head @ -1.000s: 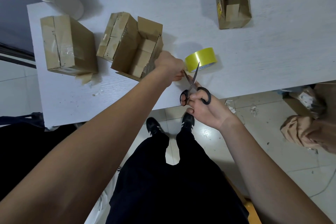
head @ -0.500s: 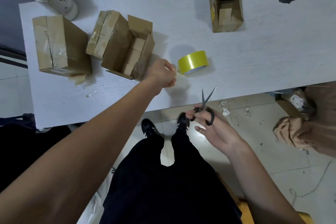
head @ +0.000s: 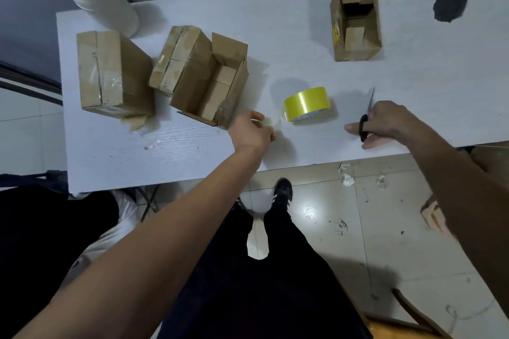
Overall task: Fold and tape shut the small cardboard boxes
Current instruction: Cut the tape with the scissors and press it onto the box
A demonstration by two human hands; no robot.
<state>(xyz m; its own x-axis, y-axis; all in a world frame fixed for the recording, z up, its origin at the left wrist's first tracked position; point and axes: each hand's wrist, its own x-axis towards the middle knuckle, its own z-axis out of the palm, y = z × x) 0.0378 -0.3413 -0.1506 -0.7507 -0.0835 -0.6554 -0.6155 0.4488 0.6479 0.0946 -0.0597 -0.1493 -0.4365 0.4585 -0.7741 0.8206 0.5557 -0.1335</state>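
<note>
White table (head: 413,85): yellow tape roll (head: 307,103), label unreadable; right hand (head: 384,122) w/ scissors (head: 367,115).

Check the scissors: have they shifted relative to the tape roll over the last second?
Yes. The scissors, in the right hand, went from the near side of the yellow tape roll to its right.

Both forearms are bare up to the picture's edge, with no sleeve, watch or ring showing on the left hand (head: 252,132) or the right hand (head: 385,122). The person wears black trousers (head: 264,283) and black shoes (head: 283,191) with pale stripes along the side.
</note>
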